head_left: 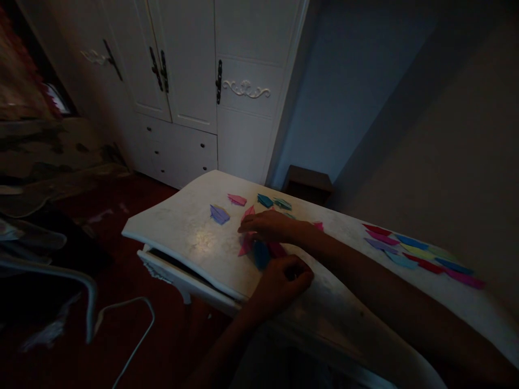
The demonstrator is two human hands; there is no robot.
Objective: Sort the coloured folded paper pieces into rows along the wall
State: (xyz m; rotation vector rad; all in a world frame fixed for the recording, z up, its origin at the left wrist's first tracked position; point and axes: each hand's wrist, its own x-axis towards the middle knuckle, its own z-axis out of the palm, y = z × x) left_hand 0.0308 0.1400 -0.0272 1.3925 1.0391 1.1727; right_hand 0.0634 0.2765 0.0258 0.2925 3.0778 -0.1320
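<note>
- the folded paper pieces being handled lie near the middle of the white table [174, 216]: a pink piece [245, 246] and a dark blue piece [261, 256], close together between the two hands.
- the right hand [265, 226] reaches across from the right, palm down, with its fingertips over the pink paper; whether its grip has taken hold of a piece i cannot tell, as the fingers hide it.
- the left hand [279, 282] is just beside the blue piece, nearer the table's front edge, fingers curled towards the thumb; nothing shows in that grip, but i cannot tell if something small is pinched there.
- to do this well, i'd lift each piece by a firm fold, thumb against one fingertip, since thin paper would likely crease under a full fist.
- i'd steady the neighbouring pieces with the other hand and keep the right forearm raised, as a pink scrap [318, 226] lies right behind it and could be dragged.
- the purple piece [219, 215] and teal piece [265, 200] sit near enough to be brushed by a sleeve or knuckle.
- brands, labels, writing: none that i can read; the picture is dim.
</note>
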